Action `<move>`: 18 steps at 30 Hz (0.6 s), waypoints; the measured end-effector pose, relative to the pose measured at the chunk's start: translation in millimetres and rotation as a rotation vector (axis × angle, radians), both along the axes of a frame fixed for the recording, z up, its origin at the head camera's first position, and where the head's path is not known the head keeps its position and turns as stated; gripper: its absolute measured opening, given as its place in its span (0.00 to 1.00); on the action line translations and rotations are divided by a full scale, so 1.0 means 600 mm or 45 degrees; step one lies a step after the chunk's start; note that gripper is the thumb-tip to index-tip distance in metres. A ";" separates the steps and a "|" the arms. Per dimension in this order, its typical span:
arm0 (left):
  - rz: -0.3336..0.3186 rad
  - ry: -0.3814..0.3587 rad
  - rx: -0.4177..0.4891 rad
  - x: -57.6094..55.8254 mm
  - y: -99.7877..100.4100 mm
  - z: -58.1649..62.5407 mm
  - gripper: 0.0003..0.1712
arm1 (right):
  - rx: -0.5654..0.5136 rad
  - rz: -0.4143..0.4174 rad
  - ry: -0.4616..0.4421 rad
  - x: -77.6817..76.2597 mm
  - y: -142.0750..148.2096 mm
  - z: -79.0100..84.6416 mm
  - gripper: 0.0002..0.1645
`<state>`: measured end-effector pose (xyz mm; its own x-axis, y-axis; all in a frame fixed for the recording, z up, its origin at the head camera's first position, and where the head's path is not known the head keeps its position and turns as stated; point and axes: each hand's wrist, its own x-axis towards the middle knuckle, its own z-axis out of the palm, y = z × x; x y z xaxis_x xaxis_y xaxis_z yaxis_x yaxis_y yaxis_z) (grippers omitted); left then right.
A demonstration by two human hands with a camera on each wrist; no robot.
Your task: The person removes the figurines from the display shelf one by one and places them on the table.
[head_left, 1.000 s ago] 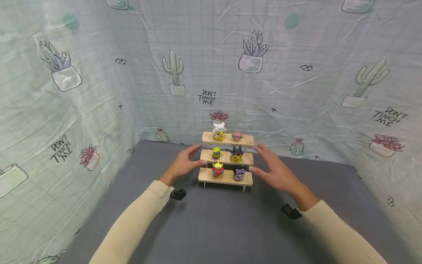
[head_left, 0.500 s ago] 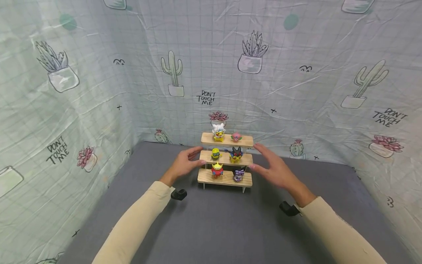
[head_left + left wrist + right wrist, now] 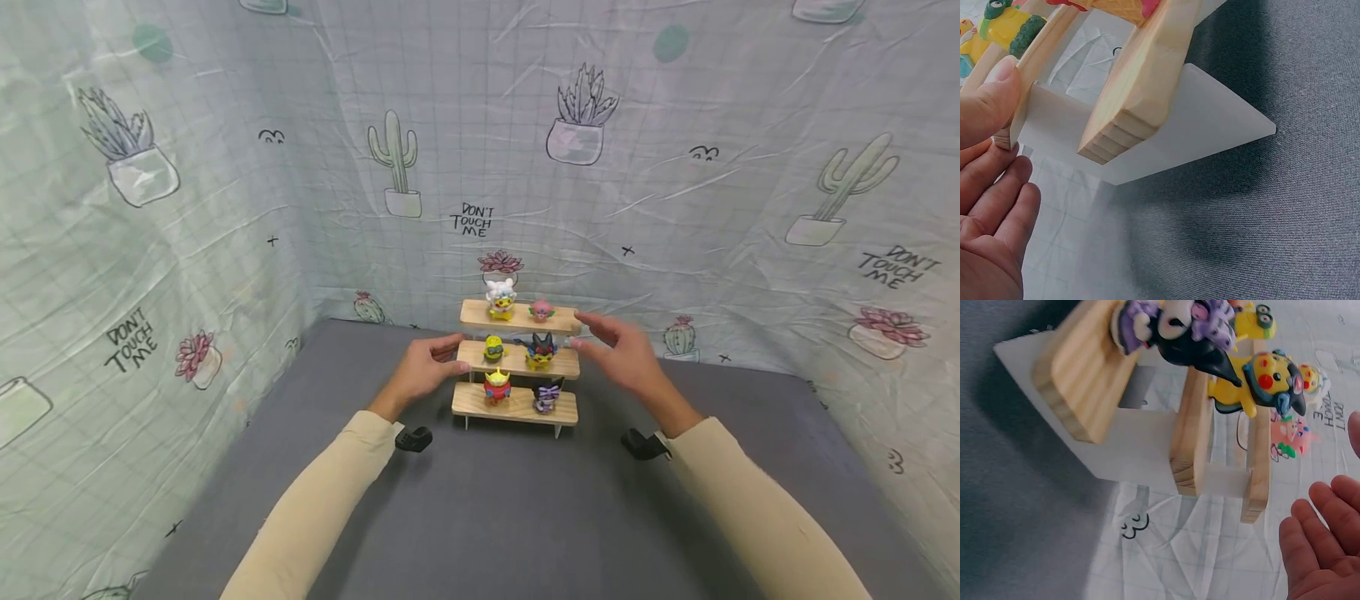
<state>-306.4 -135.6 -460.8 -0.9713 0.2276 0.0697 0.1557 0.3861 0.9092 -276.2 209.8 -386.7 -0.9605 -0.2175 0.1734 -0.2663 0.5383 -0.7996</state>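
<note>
A three-tier wooden display stand [image 3: 480, 406] with white side panels holds toy figurines, two per board. On top are a white-hooded yellow figurine [image 3: 501, 302] and a pink one [image 3: 541, 311]. A goggled yellow figurine [image 3: 492, 348] and a black-hooded yellow one [image 3: 540, 353] share the middle board. Below stand a red-and-yellow figurine [image 3: 497, 388] and a black-and-purple one [image 3: 547, 397]. My left hand [image 3: 422, 367] pinches the middle board's left end, thumb above, fingers beneath. At the stand's right, my right hand [image 3: 628, 354] is beside the top board's end, fingers extended and holding nothing.
Grey cloth covers the table [image 3: 510, 517] under the stand. A pale cactus-print sheet [image 3: 450, 167] hangs close behind it and along both sides. Black wrist cameras [image 3: 415, 438] sit under each forearm.
My right hand has moved up and inward, from beside the middle board to the top board's right end. The left hand has closed in slightly on the middle board. The figurines keep their places.
</note>
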 end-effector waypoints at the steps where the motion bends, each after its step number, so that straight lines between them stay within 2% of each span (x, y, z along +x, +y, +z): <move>1: 0.006 0.000 0.006 0.000 0.000 0.000 0.38 | -0.022 0.001 0.005 -0.004 -0.001 0.001 0.35; 12: 0.030 -0.017 0.025 -0.005 0.001 -0.003 0.37 | -0.144 -0.036 -0.049 -0.046 -0.006 0.002 0.29; 18: 0.032 -0.036 0.031 -0.004 0.001 -0.003 0.37 | -0.196 -0.059 -0.067 -0.061 -0.012 0.002 0.26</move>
